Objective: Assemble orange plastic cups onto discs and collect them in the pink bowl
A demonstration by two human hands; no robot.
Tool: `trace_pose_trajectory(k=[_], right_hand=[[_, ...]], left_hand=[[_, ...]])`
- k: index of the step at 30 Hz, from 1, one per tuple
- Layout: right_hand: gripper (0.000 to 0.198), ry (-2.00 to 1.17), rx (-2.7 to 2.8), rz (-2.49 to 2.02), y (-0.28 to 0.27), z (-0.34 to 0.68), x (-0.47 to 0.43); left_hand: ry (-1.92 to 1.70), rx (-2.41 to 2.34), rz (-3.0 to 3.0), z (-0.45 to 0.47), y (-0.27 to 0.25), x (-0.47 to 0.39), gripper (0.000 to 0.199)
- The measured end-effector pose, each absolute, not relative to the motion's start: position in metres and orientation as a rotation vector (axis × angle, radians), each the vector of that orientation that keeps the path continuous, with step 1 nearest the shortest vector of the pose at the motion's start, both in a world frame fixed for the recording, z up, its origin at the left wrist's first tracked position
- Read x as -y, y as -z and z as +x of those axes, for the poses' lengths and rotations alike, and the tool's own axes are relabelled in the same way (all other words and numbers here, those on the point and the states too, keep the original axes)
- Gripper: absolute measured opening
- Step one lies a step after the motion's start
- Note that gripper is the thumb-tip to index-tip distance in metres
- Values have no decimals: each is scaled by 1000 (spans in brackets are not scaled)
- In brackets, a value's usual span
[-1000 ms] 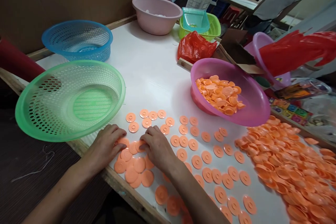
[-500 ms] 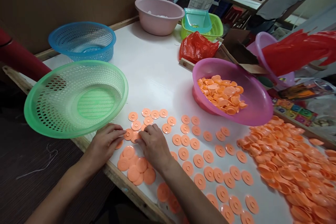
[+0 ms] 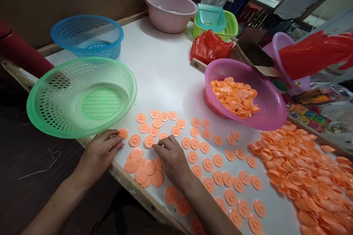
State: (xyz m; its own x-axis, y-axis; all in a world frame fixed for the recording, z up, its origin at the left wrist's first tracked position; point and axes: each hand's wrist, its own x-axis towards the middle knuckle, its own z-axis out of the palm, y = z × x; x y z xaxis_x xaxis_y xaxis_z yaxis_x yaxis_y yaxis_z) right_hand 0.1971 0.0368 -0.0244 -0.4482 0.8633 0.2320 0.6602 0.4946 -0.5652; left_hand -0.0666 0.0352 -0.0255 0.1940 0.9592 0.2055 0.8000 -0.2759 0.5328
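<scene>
My left hand [image 3: 99,154] is at the table's near edge, its thumb and fingers closed at the rim of an orange disc [image 3: 122,133]. Across from it, my right hand [image 3: 173,159] has bent fingers, the tips by a second orange disc [image 3: 149,141] with a raised ring in its middle. Whatever those right fingers may pinch is hidden. Between the hands lies another ringed disc [image 3: 135,140], touched by neither. Nearer to me is an overlapping pile of plain-faced orange discs [image 3: 142,167]. More ringed discs [image 3: 209,164] lie spread to the right.
A green basket [image 3: 44,117] overhangs the left edge, with a blue basket [image 3: 113,49] behind. A pink basin [image 3: 270,106] holds orange cup-shaped pieces; a large heap of orange pieces [image 3: 309,176] lies right. Farther back are a pale pink basin [image 3: 168,22] and a red bag [image 3: 209,46].
My hands have moved apart, the left one toward the near-left edge and the right one rightward. Two discs that lay touching between them now lie separated. The view has shifted slightly.
</scene>
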Motion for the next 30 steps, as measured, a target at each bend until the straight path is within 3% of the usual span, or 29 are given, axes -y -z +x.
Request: trace_pose_trajectory(k=[6, 9, 13, 18, 22, 27, 30], right_hand=[[30, -757, 2315, -1481, 13, 215, -5], [24, -790, 2145, -1498, 14, 213, -5], [17, -696, 1959, -1384, 22, 213, -7], [21, -518, 2093, -1336, 28, 210, 1], [24, -703, 2207, -1394, 25, 196, 5], [21, -858, 2055, -1390, 18, 195, 7], [18, -735, 2007, -1354, 18, 208, 14]], left_hand=[[-497, -1334, 2208, -47, 24, -24, 28], [-477, -1375, 2120, -40, 28, -30, 22], [-511, -1492, 1842, -42, 24, -39, 10], [-616, -1439, 1626, -47, 10, -35, 16], [-856, -1502, 1877, -67, 15, -31, 11], [-531, -1464, 2275, -86, 19, -30, 14], [-527, -1431, 2299, -73, 14, -26, 18]])
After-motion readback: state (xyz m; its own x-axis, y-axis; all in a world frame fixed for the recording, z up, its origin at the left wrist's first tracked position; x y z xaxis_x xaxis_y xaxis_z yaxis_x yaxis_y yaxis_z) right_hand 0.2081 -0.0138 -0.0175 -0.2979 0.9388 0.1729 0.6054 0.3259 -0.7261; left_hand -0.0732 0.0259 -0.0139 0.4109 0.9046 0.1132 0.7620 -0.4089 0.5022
